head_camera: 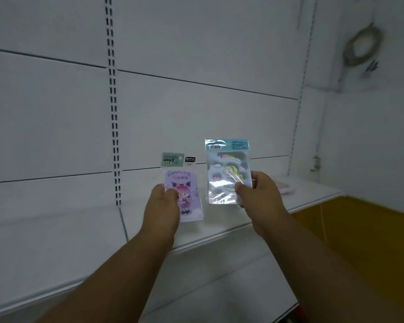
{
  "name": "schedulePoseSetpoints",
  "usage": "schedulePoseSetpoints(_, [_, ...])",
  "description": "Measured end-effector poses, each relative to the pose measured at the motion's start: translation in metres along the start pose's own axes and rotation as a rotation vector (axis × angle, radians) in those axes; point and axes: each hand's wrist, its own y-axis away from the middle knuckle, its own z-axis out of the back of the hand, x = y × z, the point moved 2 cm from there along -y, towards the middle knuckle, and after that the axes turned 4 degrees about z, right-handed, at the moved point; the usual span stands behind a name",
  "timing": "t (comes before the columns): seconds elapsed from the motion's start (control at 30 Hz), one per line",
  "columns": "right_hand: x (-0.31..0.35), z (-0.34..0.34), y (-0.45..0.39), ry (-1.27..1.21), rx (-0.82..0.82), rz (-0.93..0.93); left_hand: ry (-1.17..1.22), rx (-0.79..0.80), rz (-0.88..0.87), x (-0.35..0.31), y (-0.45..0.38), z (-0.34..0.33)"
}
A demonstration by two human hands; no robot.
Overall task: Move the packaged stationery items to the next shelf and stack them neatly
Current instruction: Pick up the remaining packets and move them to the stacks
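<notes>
The person is holding one packet in each hand, upright, above a white shelf (219, 231). The left hand (161, 206) is gripping the purple packet (187, 183), thumb pressing on its front near the lower left and the other fingers hidden behind it. The right hand (257, 194) is pinching the blue packet (224, 173), thumb lying on the glossy front at about 4 o'clock from the packet's middle, the fingers curling behind its right edge. The two packets are sitting just beside each other without touching, the blue one at 3 o'clock from the purple one and a little higher.

Something pinkish (286, 186) is lying far along the shelf at 3 o'clock from the right hand; it is too blurred to name, though it may be where a stack is forming.

To do this step well, the packets are probably best brought together first: sliding one flat onto the other with the printed headers at the same end and the edges matching. The film looks slippery, so the thumbs should be pressing flat, not pinching a corner. Then the pair should be going down flat, square to the shelf's front lip, not dropped. The likely slip is one packet skating off the other as the fingers are letting go, so releasing low and one hand at a time seems wise.
</notes>
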Motion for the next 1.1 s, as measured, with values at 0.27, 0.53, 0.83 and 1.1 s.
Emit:
schedulePoseSetpoints(0.27, [-0.038,0.067,-0.089,0.018,-0.015,0.056,-0.248,0.237,0.109,0.023,-0.074,-0.142])
schedulePoseSetpoints(0.53, [-0.079,0.064,-0.166,0.129,0.037,0.033,-0.476,0.238,0.141,0.057,-0.152,-0.199])
schedulePoseSetpoints(0.83, [-0.121,0.081,-0.224,0.096,0.142,-0.064,-0.923,0.231,-0.065,0.039,-0.184,-0.224])
schedulePoseSetpoints(1.1, [-0.152,0.139,-0.297,0.273,0.325,-0.014,-0.173,0.266,0.187,0.034,-0.189,-0.338])
